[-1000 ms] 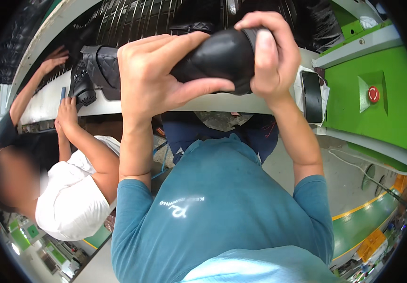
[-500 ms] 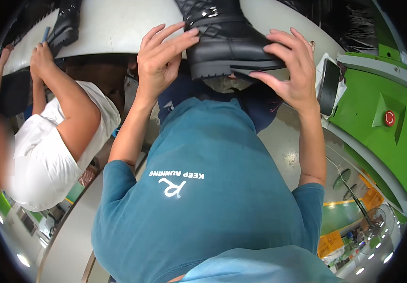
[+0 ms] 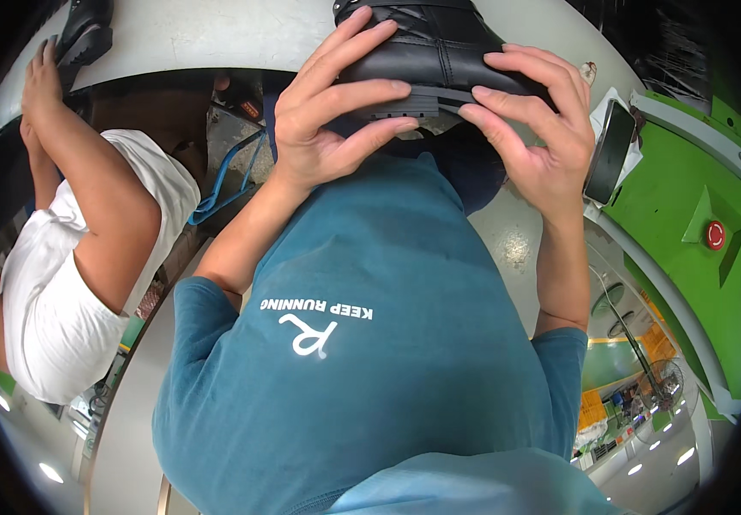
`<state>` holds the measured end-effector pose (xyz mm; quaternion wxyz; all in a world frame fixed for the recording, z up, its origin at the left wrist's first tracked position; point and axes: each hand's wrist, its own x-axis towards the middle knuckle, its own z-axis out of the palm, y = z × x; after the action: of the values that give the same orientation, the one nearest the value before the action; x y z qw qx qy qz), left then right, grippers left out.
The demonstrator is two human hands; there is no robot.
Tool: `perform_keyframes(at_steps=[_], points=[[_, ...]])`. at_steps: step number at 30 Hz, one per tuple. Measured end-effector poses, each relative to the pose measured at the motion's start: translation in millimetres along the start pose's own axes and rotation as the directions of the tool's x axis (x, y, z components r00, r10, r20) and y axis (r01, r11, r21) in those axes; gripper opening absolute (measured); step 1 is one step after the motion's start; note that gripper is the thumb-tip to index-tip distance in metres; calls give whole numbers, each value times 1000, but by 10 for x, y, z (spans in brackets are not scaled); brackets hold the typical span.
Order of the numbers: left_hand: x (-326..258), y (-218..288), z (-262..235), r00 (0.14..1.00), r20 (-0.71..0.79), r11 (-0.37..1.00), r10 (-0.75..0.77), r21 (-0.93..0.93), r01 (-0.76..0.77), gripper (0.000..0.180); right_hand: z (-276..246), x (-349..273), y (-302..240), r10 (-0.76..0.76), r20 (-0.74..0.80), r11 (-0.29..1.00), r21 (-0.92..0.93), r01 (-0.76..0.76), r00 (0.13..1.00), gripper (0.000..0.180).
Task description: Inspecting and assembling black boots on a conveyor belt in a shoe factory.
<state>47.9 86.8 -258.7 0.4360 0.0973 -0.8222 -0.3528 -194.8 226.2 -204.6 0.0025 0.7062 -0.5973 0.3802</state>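
A black boot (image 3: 447,56) is at the front edge of the pale worktop, its side toward me and its toe to the right; the upper shaft is cut off by the picture's top edge. My left hand (image 3: 323,124) grips the heel end, fingers along the upper and the thick ridged sole, thumb below at the sole. At the toe end, my right hand (image 3: 546,129) has its fingers over the front of the boot and its thumb and index finger close to the sole edge.
A white-shirted co-worker (image 3: 61,283) sits at my left, hands near another black boot (image 3: 89,34). To my right, a phone (image 3: 609,150) lies beside a green machine (image 3: 671,189) with a red button (image 3: 714,235). The pale worktop (image 3: 207,39) curves across the front.
My left hand has moved right and taken the heel and sole, its thumb now under the sole. The boot sits higher in view. The co-worker's blue tool no longer shows.
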Motion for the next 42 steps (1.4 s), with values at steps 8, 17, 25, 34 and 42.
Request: perform_keyframes(at_steps=[8,17,25,34,42], points=[[6,242,38,997,-24,991,-80,109,82,45,-148,216,-261,245,224,968,-12,-249,943,23],[93,311,65,986,-8,971,-167,171,165,41,-178,451,-253,309,372,949,-55,-312,875,59],[157,256,4,981,10,972,-193,135,190,40,-159,374,-204,322,315,946,-68,-317,893,78],[18,188,0,991,-18,983,-133,127,135,40,-403,253,-50,418,456,906,-142,-400,786,78],[-65,69,102,991,-72,990,-109,83,115,45,-288,183,86,341,380,937,-216,-276,860,73]])
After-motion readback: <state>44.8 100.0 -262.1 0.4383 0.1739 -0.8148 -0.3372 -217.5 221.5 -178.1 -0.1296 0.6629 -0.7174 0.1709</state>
